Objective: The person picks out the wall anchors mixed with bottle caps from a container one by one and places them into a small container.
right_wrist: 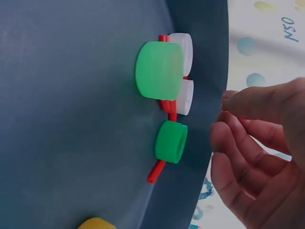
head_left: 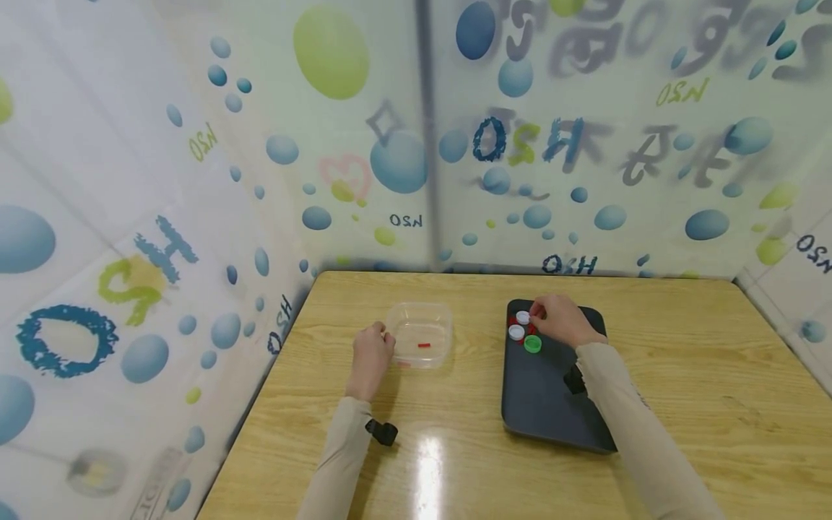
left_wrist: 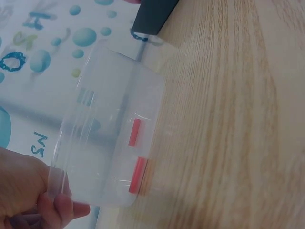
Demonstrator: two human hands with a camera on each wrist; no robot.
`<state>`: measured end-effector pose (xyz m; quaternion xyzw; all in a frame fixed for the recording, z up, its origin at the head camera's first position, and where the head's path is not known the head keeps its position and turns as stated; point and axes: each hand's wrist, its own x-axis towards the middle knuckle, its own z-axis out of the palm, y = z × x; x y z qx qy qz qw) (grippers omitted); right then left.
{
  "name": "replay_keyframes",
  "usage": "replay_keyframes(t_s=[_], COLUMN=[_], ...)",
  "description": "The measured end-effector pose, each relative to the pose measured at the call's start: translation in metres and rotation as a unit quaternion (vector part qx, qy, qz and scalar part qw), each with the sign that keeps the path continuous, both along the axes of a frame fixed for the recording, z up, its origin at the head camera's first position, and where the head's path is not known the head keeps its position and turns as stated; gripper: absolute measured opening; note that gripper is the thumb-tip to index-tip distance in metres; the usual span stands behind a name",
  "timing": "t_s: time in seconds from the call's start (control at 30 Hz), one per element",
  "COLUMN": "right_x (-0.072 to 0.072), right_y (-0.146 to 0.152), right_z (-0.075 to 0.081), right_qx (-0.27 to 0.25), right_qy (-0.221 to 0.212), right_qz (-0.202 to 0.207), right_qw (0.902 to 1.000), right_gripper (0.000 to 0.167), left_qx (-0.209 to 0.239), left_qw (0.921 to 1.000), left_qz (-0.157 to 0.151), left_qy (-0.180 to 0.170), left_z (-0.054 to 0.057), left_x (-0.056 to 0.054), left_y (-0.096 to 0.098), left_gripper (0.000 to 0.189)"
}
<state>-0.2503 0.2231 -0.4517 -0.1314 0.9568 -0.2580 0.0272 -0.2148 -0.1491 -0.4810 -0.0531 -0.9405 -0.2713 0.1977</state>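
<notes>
On my head feed, the left hand (head_left: 372, 359) is at the near-left side of a clear box (head_left: 437, 334), a red stick (head_left: 424, 345) on its floor. The right hand (head_left: 565, 318) is over the far end of a dark tray (head_left: 542, 397), beside white caps (head_left: 516, 333) and a green cap (head_left: 532, 344). Both rest on a glossy, pale wood tabletop (head_left: 468, 375); blue and lime spots dot the walls (head_left: 650, 180).

Through the left wrist feed, I see fingers grasping the box's rim; its walls are thin and see-through, with two red sticks low inside.

Through the right wrist feed, the fingers are bent; I can't tell whether they pinch anything. Two green caps, white caps and red sticks cluster in the tray.
</notes>
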Motion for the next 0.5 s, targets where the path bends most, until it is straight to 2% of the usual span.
replay_keyframes(t_s=[0.23,0.5], right_x=[0.000,0.003], right_y=[0.005,0.007], right_z=[-0.007,-0.015], right_qx=[0.011,0.028], right_qy=[0.002,-0.024], right_qz=[0.001,-0.004], right_qw=[0.9999,0.9993], right_gripper=[0.013,0.016], left_qx=[0.007,0.002], left_qw=[1.0000,0.9999], left_qz=[0.002,0.007], left_qy=[-0.004,0.011], left_z=[0.001,0.001], left_x=[0.000,0.000], left_y=[0.000,0.001], left_gripper=[0.016,0.015])
